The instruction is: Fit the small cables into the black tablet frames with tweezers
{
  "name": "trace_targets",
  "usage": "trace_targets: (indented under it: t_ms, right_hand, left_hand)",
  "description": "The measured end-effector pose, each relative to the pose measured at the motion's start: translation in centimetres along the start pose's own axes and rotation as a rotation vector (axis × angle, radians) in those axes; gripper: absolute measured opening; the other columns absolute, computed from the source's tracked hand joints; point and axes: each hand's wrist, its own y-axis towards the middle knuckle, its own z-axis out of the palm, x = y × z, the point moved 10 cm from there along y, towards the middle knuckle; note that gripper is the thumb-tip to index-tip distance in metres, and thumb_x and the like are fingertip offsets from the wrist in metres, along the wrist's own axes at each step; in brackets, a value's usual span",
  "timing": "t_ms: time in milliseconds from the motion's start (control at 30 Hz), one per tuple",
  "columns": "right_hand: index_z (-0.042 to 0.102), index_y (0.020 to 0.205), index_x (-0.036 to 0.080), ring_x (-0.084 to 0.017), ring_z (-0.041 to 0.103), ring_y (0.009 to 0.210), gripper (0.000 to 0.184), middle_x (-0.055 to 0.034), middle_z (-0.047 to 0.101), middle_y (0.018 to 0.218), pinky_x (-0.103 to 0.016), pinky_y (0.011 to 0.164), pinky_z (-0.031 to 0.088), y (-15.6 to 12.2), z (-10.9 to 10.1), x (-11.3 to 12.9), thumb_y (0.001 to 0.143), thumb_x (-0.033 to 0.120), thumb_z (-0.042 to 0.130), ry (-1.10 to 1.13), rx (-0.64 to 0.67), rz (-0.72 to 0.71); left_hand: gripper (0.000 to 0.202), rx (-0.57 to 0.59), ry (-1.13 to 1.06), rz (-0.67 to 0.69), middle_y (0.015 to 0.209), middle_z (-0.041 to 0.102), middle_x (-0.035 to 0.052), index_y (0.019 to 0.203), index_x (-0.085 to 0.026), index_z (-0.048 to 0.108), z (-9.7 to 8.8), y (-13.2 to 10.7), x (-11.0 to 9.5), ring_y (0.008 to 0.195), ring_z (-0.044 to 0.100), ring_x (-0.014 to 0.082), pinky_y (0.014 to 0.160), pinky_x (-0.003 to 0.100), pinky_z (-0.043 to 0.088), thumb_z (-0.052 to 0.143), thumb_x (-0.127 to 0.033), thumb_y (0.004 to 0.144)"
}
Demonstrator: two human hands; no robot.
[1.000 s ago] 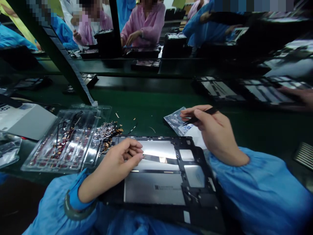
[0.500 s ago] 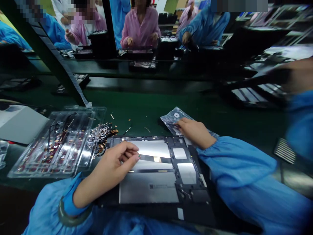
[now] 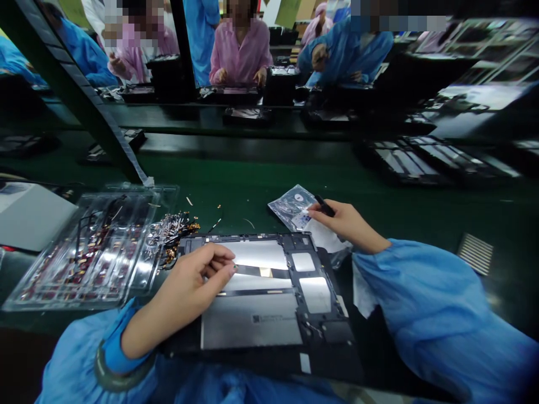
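Note:
An opened tablet chassis (image 3: 269, 314) with a black frame and silvery panels lies flat in front of me. My left hand (image 3: 191, 286) rests on its left part, fingers curled, the fingertips pinched at a thin dark strip (image 3: 252, 271) across the panel. My right hand (image 3: 341, 223) sits beyond the chassis's far right corner, closed on dark tweezers (image 3: 324, 206). The tweezers' tip is over a silvery anti-static bag (image 3: 290, 205) with a white paper sheet (image 3: 324, 233) beside it. Both arms wear blue sleeves.
A clear plastic tray (image 3: 90, 247) of small parts lies at the left, with loose gold-tipped connectors (image 3: 177, 233) beside it. A grey box (image 3: 29, 216) is at far left. Across the green conveyor (image 3: 252, 179) lie more chassis (image 3: 425, 160); several people in pink and blue work opposite.
My right hand came down from above the bag to rest beside it with the tweezers. A blurred arm that crossed the right side half a second ago is gone. My left hand stayed put.

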Motion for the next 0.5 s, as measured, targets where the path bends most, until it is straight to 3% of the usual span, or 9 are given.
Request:
trace_targets:
  t_ms: [267,500]
  right_hand:
    - [0.066,0.089,0.017,-0.023,0.063,0.073,0.030,-0.0076,0.069,0.085,-0.035,0.067,0.048,0.4,-0.2,1.2,0.071,0.040,0.056,0.091,-0.057,-0.007]
    - [0.063,0.097,0.016,-0.020,0.061,0.063,0.033,-0.0088,0.068,0.082,-0.034,0.062,0.047,0.3,0.5,-0.1,0.080,0.036,0.043,0.087,-0.138,0.019]
  left_hand:
    - [0.015,-0.014,-0.007,0.024,0.075,0.063,0.0008,0.091,-0.017,0.060,0.0,-0.1,0.0,0.066,0.060,0.0116,0.059,0.022,0.048,0.053,-0.028,0.085]
    - [0.015,-0.011,0.005,0.053,0.076,0.064,0.0014,0.091,-0.017,0.060,0.0,-0.2,-0.3,0.068,0.061,0.0123,0.061,0.024,0.050,0.051,-0.029,0.086]
